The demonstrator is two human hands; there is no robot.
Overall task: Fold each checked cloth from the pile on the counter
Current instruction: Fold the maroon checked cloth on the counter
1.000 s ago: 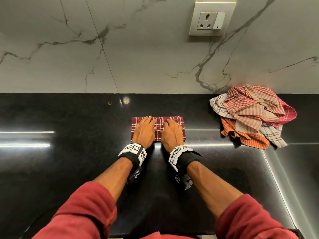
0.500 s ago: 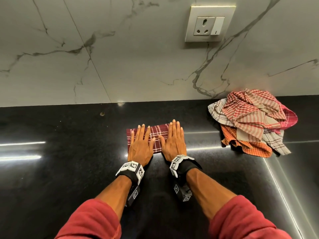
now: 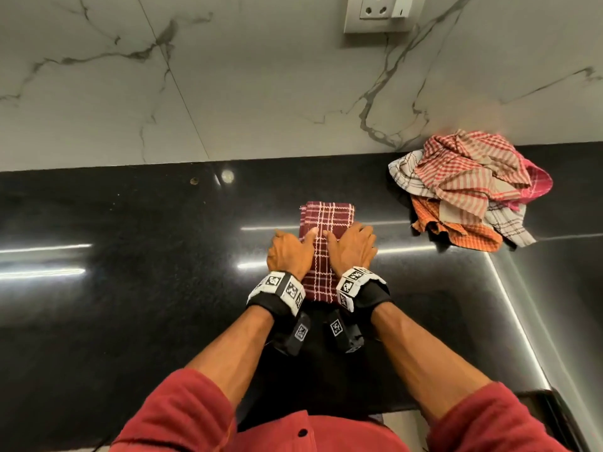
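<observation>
Marble wall panelling [image 3: 261, 93] fills the top of my view, with a white socket plate [image 3: 380, 13] near its upper edge. Below it runs the black polished counter [image 3: 130, 288], streaked with light reflections. Red sleeves [image 3: 182, 415] frame the bottom, and bare forearms reach forward from them.

At the back right of the counter I see the pile of checked cloths [image 3: 470, 187], crumpled: a red-and-cream one on top, a pink one behind, a white one with dark lines and an orange one underneath. It lies well apart from the hands.

In the middle lies the maroon checked cloth [image 3: 328, 216], folded into a narrow strip that runs away from me. I see the left hand [image 3: 288, 254] on its left edge and the right hand [image 3: 354, 249] on its right edge, both palm down with fingers curled loosely over the fabric, thumbs [image 3: 310, 234] pointing inward and almost meeting across the strip. Whether either hand pinches the cloth or only presses on it, I cannot tell. Each wrist wears a black band with white marker tags [image 3: 280, 287].
</observation>
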